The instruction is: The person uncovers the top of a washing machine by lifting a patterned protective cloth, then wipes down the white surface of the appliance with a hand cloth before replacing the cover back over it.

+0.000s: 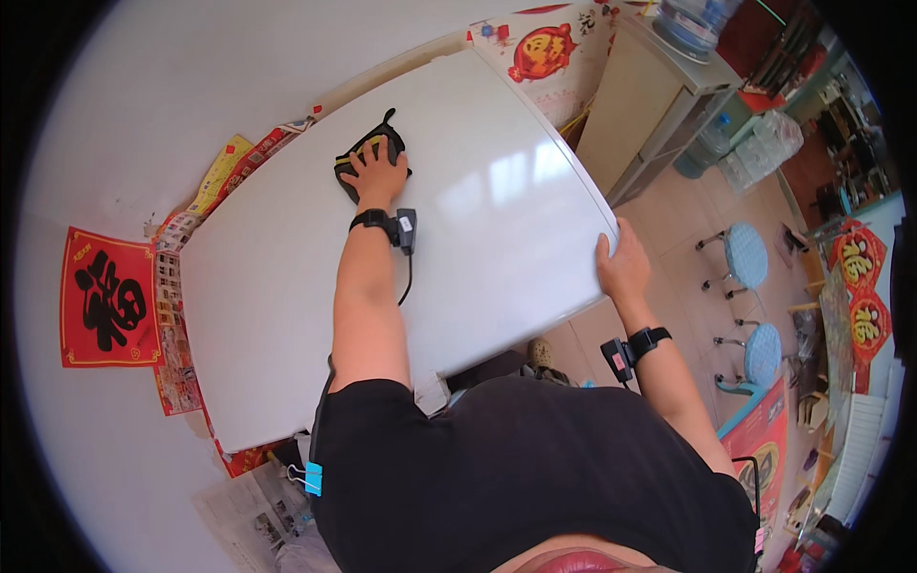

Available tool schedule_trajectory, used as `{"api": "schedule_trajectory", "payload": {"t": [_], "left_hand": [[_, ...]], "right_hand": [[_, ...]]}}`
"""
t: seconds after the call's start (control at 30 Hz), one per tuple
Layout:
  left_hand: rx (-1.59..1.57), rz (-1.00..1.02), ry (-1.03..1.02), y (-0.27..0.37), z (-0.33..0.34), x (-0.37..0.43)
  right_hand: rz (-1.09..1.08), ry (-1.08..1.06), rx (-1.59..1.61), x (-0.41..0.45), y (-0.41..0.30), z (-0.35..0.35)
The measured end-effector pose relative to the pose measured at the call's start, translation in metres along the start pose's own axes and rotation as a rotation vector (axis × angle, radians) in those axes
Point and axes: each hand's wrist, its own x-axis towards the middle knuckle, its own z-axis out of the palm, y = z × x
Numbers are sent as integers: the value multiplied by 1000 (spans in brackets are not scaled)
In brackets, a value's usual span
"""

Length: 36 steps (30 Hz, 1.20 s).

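My left hand (376,173) lies palm down, fingers spread, on a bunched black cloth with yellow trim (349,159). A narrow loop of the cloth sticks up beyond the fingers. The cloth rests on a glossy white top (458,243), which could be a table or an appliance lid. At its right edge is my right hand (625,261), with the thumb over the top and the fingers past the rim. Each wrist bears a black strap with a small box; a cable hangs from the left one.
A wall with red and yellow paper decorations (111,297) borders the top at left. Beyond the far right corner stands a cabinet (637,100) carrying a large water bottle (684,29). Blue-topped stools (746,256) stand on the tiled floor at right, near wrapped bottles (763,150).
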Motion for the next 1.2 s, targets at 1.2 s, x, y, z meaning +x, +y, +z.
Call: {"api": "schedule_trajectory", "payload": {"t": [1.2], "left_hand": [[-27,253,37,140,25,2]], "right_hand": [[-10,43,14,0,1,1]]}}
